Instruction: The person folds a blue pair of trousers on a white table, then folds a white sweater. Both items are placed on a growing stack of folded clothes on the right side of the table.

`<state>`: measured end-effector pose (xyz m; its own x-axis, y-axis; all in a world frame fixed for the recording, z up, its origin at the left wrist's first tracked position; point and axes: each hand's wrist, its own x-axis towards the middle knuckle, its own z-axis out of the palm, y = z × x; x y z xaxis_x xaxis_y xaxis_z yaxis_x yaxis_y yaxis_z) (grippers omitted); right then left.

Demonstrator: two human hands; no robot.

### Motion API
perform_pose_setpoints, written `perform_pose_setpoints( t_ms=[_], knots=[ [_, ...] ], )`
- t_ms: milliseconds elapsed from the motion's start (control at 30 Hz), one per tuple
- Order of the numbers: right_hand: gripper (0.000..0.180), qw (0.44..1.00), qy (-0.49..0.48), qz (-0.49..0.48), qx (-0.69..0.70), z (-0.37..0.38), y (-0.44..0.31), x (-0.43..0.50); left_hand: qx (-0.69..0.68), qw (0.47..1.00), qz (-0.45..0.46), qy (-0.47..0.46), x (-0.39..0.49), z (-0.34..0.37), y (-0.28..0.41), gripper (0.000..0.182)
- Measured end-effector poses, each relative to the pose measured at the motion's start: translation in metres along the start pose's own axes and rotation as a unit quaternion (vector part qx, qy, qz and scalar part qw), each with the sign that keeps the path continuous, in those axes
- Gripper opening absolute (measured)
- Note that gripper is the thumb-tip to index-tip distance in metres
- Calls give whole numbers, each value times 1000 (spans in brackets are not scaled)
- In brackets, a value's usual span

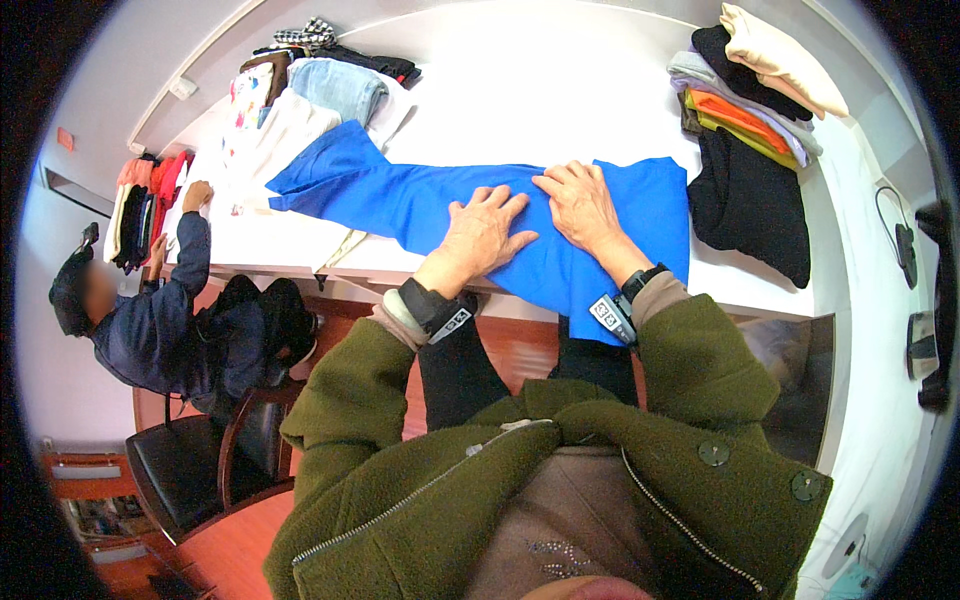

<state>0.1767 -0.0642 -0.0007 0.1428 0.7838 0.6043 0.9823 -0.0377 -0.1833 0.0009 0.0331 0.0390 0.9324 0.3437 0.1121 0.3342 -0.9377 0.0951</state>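
A bright blue garment (pixel 630 195) is laid across the white table before me, one narrower part reaching left and its lower right part hanging over the front edge. My left hand (pixel 486 229) rests palm down on its middle, fingers spread. Just right of it, my right hand (pixel 581 201) lies on the cloth near the upper edge, fingertips bent against the fabric. Neither hand shows cloth pinched in it, though the undersides of both are hidden.
A pile of folded clothes (pixel 742 120) and a black garment (pixel 750 202) lie at the right. More clothes (pixel 337 82) are stacked at the back left. A person (pixel 165 315) sits at the table's left by a red and black pile (pixel 135 214). A chair (pixel 180 465) stands behind.
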Motion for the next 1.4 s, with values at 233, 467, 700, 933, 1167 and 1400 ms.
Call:
perform_pose_setpoints(
  t_ms=[233, 467, 700, 933, 1167, 1400],
  knots=[
    [22, 1000, 17, 1, 5, 1, 1, -1, 13, 997, -71, -32, -5, -1, 1, 64],
    [28, 998, -18, 23, 48, 11, 26, 8, -21, 994, 102, 39, -36, 0, 1, 72],
    [27, 998, -10, 22, 63, 18, 45, 13, -66, 980, 156, 107, -53, -1, 7, 61],
    [27, 995, -5, 0, 99, 12, 40, 10, -64, 985, 138, 79, -55, 6, -1, 49],
    [50, 998, -7, 59, 13, -38, -6, -30, -88, 970, 137, 183, -66, 10, 12, 46],
    [80, 985, -168, 45, 5, -91, -63, -95, -106, 959, 75, 250, -71, 13, 10, 40]
  ],
)
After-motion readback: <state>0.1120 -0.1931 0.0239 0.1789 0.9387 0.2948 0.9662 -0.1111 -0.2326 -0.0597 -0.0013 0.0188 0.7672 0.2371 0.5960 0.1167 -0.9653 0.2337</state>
